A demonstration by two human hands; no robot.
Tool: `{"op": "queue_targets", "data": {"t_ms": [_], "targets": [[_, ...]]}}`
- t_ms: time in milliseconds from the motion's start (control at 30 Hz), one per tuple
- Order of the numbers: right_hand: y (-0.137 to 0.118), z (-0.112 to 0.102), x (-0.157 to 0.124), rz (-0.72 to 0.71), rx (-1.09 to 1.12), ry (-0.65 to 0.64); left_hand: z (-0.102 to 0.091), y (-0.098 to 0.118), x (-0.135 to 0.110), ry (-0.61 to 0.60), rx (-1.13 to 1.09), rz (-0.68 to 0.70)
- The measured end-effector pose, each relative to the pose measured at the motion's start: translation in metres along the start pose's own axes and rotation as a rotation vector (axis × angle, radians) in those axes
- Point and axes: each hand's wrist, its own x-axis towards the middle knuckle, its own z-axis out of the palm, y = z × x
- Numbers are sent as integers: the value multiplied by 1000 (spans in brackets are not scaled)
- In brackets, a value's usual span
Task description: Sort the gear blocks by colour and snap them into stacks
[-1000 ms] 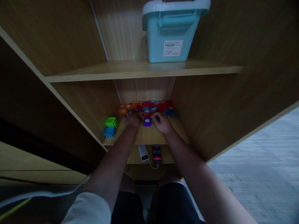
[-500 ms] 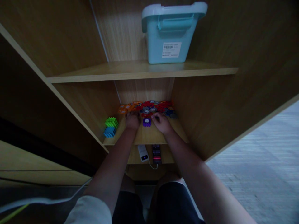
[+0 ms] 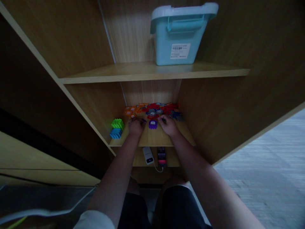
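Purple marks the small stack of notched pieces (image 3: 152,124) between the two hands, near the middle of a wooden shelf (image 3: 152,138). The left hand (image 3: 135,126) is just left of it, back upward and fingers partly curled; a dark sliver (image 3: 143,120) shows at its thumb side, though whether the fingers grip it I cannot tell. The right hand (image 3: 169,126), on the other side, has thumb and forefinger bent toward each other near the purple stack (something dark shows between them, a piece or only shadow). What it holds, if anything, cannot be made out.

Behind the hands, flat toothed pieces lie heaped along the back of the shelf: orange pieces (image 3: 130,110) at the left, grey pieces (image 3: 152,113) near the middle, red pieces (image 3: 169,109) farther right and blue pieces (image 3: 176,115) by the right wall. Near the left wall, a green stack (image 3: 117,123) sits just behind a light-blue stack (image 3: 116,133).

One level down, a white device (image 3: 148,155) lies beside a phone (image 3: 161,156), with a white cable (image 3: 157,170) looping between them. On the upper shelf (image 3: 133,72) stands a pale-blue lidded bin (image 3: 176,35) with a printed label (image 3: 180,51).
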Motion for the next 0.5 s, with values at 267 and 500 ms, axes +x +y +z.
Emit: {"op": "queue_targets", "data": {"t_ms": [267,500], "targets": [[0,0,-1,-10,-12,22,-4,-2,-3,34,-16,-8],[-2,-1,-1,-5,1,0,-5,-6,0,40,-337,72]]}}
